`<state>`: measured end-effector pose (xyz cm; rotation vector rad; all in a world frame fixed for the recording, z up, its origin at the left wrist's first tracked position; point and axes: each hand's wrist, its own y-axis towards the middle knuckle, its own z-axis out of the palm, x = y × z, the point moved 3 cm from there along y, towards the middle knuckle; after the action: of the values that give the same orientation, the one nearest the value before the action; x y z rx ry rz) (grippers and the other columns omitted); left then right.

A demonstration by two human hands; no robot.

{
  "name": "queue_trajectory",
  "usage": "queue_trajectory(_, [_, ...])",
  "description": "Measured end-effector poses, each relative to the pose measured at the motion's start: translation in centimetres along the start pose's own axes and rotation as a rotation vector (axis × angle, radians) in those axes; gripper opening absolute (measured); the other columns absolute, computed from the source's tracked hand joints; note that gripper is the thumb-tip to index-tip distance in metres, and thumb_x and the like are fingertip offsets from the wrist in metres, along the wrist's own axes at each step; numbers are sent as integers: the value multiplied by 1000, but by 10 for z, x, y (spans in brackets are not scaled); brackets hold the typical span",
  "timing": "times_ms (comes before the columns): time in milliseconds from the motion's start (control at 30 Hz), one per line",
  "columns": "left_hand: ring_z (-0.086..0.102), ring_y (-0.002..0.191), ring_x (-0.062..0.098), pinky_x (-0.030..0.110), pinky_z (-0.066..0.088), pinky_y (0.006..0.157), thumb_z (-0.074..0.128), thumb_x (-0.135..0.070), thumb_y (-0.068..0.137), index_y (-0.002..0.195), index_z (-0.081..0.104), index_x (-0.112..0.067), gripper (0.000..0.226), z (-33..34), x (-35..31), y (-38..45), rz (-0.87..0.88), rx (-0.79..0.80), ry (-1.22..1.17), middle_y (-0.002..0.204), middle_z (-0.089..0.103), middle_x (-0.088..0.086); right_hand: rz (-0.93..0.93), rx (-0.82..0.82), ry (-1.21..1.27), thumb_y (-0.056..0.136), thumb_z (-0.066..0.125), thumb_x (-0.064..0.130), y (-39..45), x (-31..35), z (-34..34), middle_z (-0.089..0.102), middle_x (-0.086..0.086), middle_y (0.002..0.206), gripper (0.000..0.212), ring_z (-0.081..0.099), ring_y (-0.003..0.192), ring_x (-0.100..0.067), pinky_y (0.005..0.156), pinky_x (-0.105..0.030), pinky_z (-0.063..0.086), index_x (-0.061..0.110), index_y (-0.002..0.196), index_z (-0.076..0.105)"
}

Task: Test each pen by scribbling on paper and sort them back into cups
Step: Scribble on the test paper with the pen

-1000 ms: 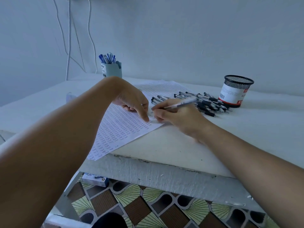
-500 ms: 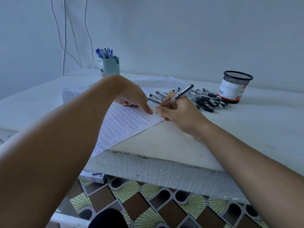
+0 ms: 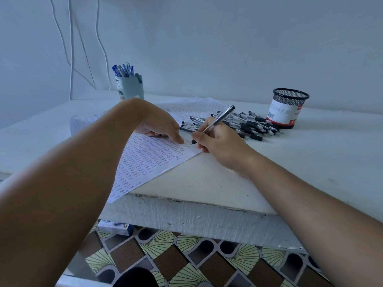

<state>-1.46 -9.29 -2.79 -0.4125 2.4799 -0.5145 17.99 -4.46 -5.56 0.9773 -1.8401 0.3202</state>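
Head view shows my right hand point(image 3: 217, 148) pinched around a clear-barrelled pen point(image 3: 215, 122), its tip down on the paper sheet point(image 3: 149, 160) near the sheet's 3 o'clock corner. My left hand point(image 3: 159, 126) lies curled on the sheet with its fingertip pressing just beside the tip; it grips nothing. Rows of small written marks already cover the page.

At 2 o'clock from the hands lies a heap of pens point(image 3: 244, 125) with black grips, touching one another. Beyond it, farther toward 2 o'clock, stands a black mesh cup point(image 3: 289, 108), which looks empty from here. At 11 o'clock, well apart, a pale cup point(image 3: 129, 87) holds blue pens.

I judge the pen light, stiff and smooth, so I would hold it low on the rubber grip for scribbling and mid-barrel to drop it into a cup. The sheet is thin and overhangs the surface point(image 3: 310, 154) edge, so it needs pinning.
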Motion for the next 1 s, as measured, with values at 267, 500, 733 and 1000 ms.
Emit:
queue_trajectory(267, [39,67,14,26,37,68,71,-32,94,79,51,-16,30,0,1,0,11,9,-3,72,48,-1,-17,36,-9,103,63,34,1,0,1,69,9,77,16,58,73,-13,87,-54,54,21,94,61])
queue_trajectory(500, [42,69,15,25,39,69,71,-31,94,81,54,-15,27,0,0,0,6,4,-12,74,51,0,-10,55,-10,103,64,35,0,2,2,70,9,79,15,59,74,-11,88,-49,54,24,92,62])
queue_trajectory(733, [38,67,14,26,36,68,72,-31,94,78,51,-16,30,0,0,1,6,5,-7,71,47,-2,-10,22,-50,103,62,34,-1,4,1,70,10,79,16,59,71,-8,75,-35,49,24,91,62])
queue_trajectory(1000, [41,72,16,28,38,73,73,-32,93,80,52,-15,29,0,1,1,2,12,-23,75,50,0,-5,25,-34,103,63,34,-2,3,-1,70,10,77,16,63,79,-13,91,-49,54,20,96,61])
